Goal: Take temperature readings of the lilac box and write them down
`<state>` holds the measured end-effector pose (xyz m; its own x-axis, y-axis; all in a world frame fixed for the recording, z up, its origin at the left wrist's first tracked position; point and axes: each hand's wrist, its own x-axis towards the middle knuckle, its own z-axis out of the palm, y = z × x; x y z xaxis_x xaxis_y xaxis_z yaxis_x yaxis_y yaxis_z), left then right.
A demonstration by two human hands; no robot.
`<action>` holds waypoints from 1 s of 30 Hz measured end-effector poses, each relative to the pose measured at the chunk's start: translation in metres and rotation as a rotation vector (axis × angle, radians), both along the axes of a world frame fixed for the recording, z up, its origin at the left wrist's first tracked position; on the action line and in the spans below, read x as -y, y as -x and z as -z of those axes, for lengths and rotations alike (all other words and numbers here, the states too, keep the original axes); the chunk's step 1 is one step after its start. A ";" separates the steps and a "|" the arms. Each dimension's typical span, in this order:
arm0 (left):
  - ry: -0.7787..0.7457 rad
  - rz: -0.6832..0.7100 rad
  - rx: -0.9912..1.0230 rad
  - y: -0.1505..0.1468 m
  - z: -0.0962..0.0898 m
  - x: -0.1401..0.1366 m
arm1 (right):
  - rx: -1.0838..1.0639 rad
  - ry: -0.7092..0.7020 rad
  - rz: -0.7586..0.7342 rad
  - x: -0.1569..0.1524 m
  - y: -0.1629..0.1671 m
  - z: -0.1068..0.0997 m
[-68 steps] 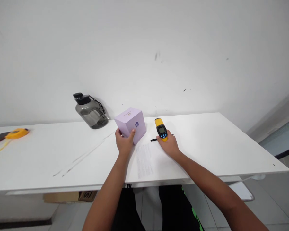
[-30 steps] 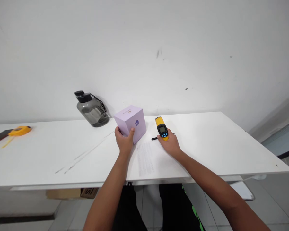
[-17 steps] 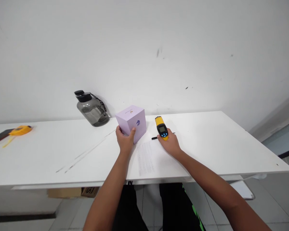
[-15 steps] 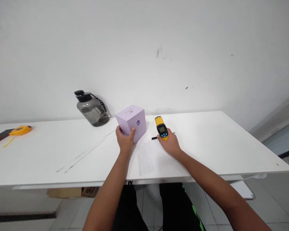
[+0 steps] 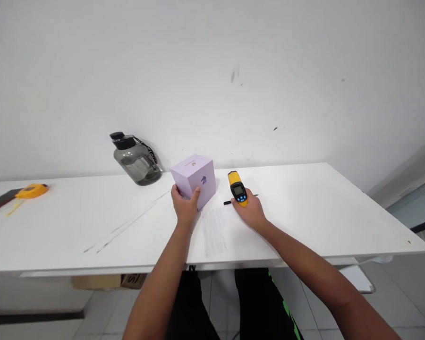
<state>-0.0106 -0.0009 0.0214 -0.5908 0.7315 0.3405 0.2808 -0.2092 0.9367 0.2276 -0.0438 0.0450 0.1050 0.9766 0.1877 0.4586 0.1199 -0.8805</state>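
Note:
A light purple box with a dark emblem on its side stands on the white table. My left hand grips its near corner, the thumb on the front and fingers round the left side. In my right hand is a yellow and black infrared thermometer, its small screen and blue buttons facing up; the fingers round its handle are mostly hidden. Partly under that hand lies a black pen. A sheet of paper with faint writing lies between my forearms.
A grey water bottle with a black cap stands behind the box, near the wall. At the far left are a yellow tape measure and a dark flat object. The table's front edge runs just before my legs.
The view has shifted very slightly. Both hands keep hold of the box and the thermometer, with no other visible movement.

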 end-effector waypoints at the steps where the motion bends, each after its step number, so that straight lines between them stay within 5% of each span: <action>1: -0.002 0.002 -0.002 0.000 0.000 0.000 | 0.000 -0.003 0.002 0.000 0.000 0.000; 23: 0.007 0.075 0.031 -0.002 0.003 -0.002 | 0.024 0.018 0.015 0.001 0.001 0.000; 30: 0.114 0.075 -0.043 -0.002 0.006 -0.002 | 0.057 0.039 0.017 0.000 0.001 -0.003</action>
